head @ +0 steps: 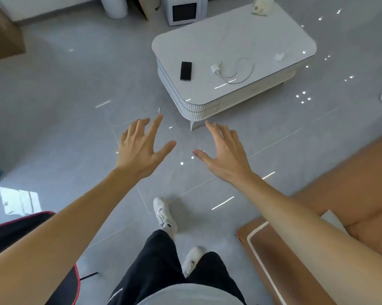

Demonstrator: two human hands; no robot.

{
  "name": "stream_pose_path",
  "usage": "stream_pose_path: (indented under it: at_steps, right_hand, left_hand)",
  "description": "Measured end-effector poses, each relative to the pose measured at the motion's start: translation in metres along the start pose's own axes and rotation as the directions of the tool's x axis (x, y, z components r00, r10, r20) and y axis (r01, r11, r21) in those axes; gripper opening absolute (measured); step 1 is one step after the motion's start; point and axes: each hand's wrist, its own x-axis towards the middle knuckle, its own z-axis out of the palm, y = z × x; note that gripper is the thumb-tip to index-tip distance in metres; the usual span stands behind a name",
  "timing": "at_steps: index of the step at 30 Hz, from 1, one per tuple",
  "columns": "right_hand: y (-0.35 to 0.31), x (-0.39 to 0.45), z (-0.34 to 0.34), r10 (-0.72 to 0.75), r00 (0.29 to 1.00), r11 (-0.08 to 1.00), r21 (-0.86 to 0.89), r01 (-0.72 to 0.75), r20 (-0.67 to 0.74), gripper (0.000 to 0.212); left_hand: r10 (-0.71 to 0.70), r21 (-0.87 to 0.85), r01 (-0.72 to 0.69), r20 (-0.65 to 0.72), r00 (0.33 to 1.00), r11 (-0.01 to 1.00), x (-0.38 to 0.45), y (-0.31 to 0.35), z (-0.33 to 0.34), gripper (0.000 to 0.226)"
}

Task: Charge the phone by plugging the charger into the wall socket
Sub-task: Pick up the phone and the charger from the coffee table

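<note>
Both hands empty, left hand (141, 148) and right hand (224, 153) fingers spread wide; phone (186, 70) and charger (215, 69) on bench (240, 36) near front edge.

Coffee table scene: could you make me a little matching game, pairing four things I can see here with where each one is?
Things:
1. phone
2. charger
3. left hand
4. sofa

Places:
A. along the right edge of the view
B. held open above the floor, holding nothing
C. on the coffee table, near its left edge
D. on the coffee table, right of the phone, with its cable looped

Pairs: 1-C, 2-D, 3-B, 4-A
</note>
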Motion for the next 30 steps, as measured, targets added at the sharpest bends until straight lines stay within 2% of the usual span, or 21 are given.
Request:
stream_pose_path:
  at_steps: [12,17,21,25,30]
  right_hand:
    - [0.064,0.266,0.009,0.151,0.988,0.988,-0.011,-0.151,0.000,0.076]
    - [0.106,0.371,0.026,0.190,0.981,0.981,0.019,-0.191,0.021,0.075]
    - [0.160,0.464,0.055,0.187,0.982,0.981,0.052,-0.189,0.038,0.073]
    - [0.229,0.564,0.100,0.238,0.970,0.966,0.091,-0.241,0.045,0.075]
    - [0.318,0.673,0.160,0.272,0.961,0.955,0.110,-0.277,0.055,0.073]
  left_hand:
    - [0.036,-0.039,-0.032,0.105,0.994,0.999,0.312,-0.036,0.064,0.073]
    - [-0.011,-0.093,0.027,0.167,0.986,0.995,0.426,-0.041,0.107,0.072]
    - [-0.043,-0.094,0.060,0.176,0.984,0.994,0.518,-0.041,0.170,0.073]
    - [-0.045,-0.010,0.048,0.224,0.974,0.999,0.605,-0.051,0.257,0.077]
    - [-0.282,0.040,0.280,0.231,0.931,0.959,0.699,-0.070,0.364,0.082]
